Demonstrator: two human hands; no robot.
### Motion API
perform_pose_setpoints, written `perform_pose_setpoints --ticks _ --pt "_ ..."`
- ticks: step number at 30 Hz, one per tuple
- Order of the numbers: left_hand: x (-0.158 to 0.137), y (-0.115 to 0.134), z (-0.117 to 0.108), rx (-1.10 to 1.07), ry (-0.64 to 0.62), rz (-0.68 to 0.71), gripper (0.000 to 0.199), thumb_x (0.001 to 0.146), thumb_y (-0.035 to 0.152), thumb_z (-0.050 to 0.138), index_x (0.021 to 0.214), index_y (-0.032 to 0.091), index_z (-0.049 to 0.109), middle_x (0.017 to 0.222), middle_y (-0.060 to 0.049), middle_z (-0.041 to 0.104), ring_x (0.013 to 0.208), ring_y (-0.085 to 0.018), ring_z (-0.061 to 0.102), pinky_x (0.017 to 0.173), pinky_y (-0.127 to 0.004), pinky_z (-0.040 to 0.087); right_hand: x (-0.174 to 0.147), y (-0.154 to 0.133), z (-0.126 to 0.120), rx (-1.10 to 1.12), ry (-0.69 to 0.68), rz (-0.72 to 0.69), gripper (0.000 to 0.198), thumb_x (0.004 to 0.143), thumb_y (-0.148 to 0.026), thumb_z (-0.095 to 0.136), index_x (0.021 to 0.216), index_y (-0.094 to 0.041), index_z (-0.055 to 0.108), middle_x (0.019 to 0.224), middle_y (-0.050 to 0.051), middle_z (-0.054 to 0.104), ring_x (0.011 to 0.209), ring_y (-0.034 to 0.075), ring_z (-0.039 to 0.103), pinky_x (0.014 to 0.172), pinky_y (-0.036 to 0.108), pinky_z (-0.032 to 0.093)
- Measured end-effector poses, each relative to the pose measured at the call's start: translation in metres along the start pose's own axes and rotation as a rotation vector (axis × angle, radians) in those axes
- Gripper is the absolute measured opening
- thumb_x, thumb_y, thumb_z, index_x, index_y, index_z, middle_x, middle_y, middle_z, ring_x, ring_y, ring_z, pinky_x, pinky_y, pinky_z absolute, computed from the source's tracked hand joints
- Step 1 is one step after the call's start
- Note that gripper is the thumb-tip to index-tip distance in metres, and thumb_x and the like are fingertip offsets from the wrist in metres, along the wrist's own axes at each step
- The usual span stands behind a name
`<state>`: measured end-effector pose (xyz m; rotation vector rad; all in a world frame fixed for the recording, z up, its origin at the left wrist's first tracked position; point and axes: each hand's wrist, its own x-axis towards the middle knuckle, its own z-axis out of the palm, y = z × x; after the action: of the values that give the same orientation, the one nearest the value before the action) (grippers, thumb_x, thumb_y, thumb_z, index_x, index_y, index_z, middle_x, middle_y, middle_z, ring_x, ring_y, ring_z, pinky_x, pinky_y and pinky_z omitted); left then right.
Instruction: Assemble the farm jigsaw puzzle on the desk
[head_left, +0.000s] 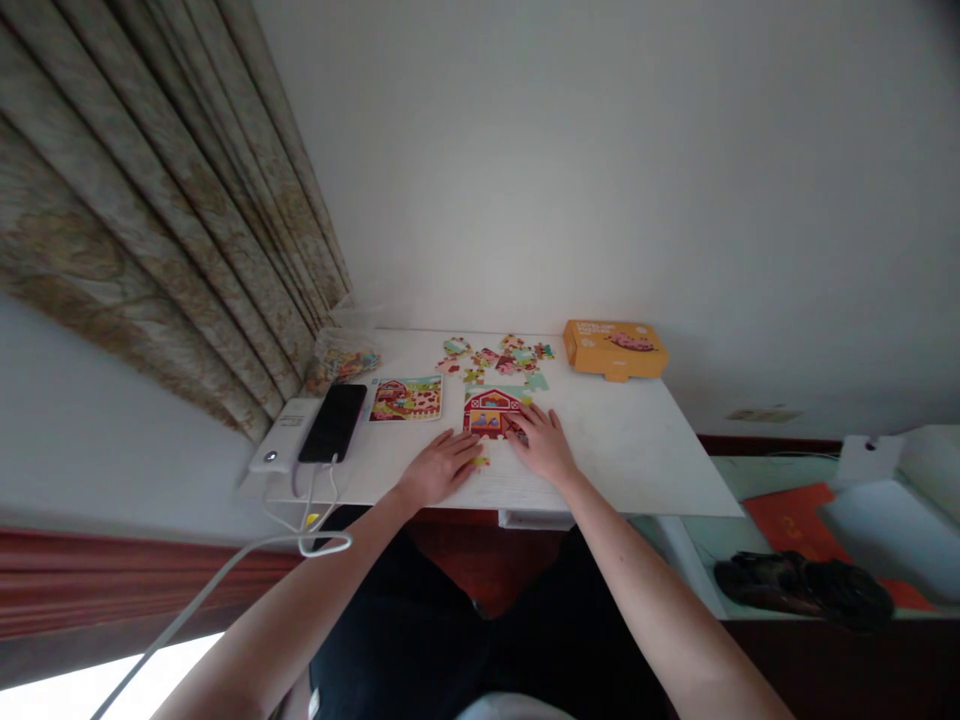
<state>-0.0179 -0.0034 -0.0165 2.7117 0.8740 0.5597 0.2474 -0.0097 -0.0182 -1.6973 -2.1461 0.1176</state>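
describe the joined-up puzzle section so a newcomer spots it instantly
On the white tabletop, look between the person's hands. The assembled red barn puzzle section lies there, under the right hand fingertips. Unlike the scattered loose pieces behind, it forms one picture.

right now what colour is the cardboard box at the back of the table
Orange, with a small pink picture on its lid: the rectangular cardboard box, clearest in the head view.

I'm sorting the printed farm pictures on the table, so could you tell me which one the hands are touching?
The assembled red barn section, between left hand and right hand; the reference card lies untouched beside the phone.
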Motion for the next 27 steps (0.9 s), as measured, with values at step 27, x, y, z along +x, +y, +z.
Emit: perform_pose_setpoints --ticks 27 --pt "0.037 0.016 -0.011 -0.099 -0.105 -0.385 0.036 0.078 0.026 0.08 0.109 0.024 0.061 0.116 -0.004 0.067 0.112 -0.028 0.06 0.095 -0.041 0.042 0.001 0.0 0.0 -0.024 -0.013 -0.003 0.04 0.106 -0.044 0.041 0.137 -0.028 0.062 0.153 0.009 0.055 0.143 0.03 0.044 0.12 0.061 0.028"
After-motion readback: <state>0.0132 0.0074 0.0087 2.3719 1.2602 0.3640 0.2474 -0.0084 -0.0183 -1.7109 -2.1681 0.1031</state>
